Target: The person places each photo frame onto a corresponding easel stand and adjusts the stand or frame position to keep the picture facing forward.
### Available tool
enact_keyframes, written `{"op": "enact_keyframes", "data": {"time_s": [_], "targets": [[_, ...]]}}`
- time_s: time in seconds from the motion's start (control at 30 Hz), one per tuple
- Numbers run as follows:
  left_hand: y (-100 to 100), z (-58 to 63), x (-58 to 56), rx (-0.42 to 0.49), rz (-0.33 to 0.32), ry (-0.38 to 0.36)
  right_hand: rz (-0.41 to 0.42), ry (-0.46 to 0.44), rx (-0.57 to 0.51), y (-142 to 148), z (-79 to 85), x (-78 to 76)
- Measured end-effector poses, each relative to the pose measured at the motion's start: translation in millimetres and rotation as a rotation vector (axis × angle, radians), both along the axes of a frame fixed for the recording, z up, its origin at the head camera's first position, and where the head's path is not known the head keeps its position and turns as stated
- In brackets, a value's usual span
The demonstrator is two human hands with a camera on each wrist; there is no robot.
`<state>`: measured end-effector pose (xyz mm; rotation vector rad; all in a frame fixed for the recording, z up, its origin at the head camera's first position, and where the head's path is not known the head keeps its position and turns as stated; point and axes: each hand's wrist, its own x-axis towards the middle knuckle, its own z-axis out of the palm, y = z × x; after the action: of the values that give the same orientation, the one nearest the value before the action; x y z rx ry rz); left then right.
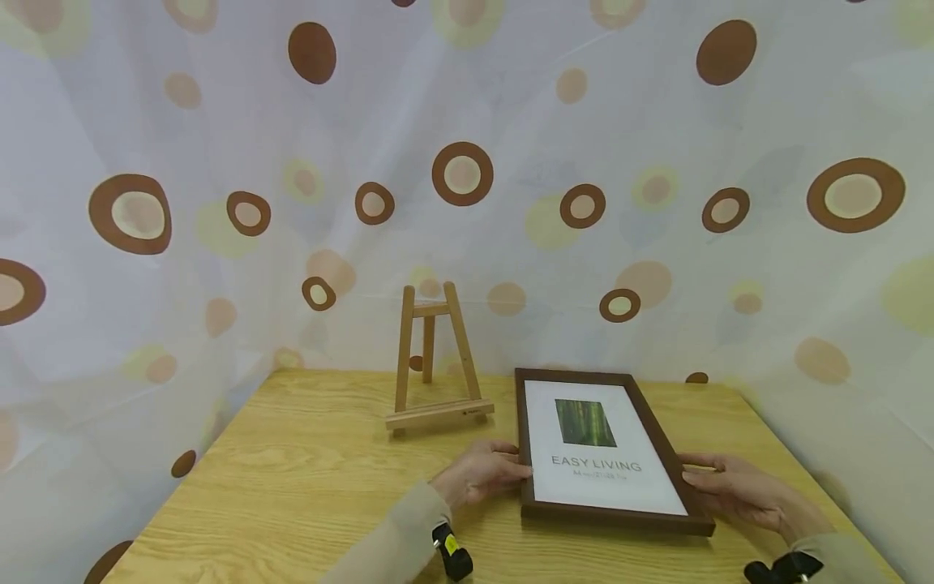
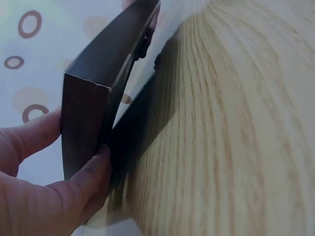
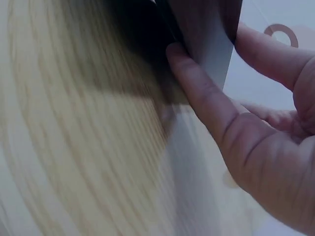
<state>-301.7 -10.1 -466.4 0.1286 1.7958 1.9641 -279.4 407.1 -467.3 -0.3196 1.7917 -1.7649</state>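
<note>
A dark brown picture frame with a white mat, a small green picture and the words "EASY LIVING" is held between both hands, its front turned upward. On its left side, the left hand grips the edge, thumb on one face and fingers beneath. The right hand pinches the opposite edge in the same way. In the left wrist view, a gap shows between the frame and the tabletop. Fingertips reach under the frame in the right wrist view. Behind, to the left, stands a small wooden easel.
The wood-grain table extends to the left of the easel. A pale curtain with brown and yellow spots encloses the table at the back and sides. Dark wrist cameras are strapped at both sleeves.
</note>
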Motion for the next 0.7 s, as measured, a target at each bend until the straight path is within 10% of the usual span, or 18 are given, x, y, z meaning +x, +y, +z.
{"op": "enact_keyframes", "data": {"time_s": [0.7], "targets": [[-24.9, 10.7, -0.8, 0.086, -0.039, 0.122, -0.023, 0.108, -0.010, -24.3, 5.8, 0.4]]}}
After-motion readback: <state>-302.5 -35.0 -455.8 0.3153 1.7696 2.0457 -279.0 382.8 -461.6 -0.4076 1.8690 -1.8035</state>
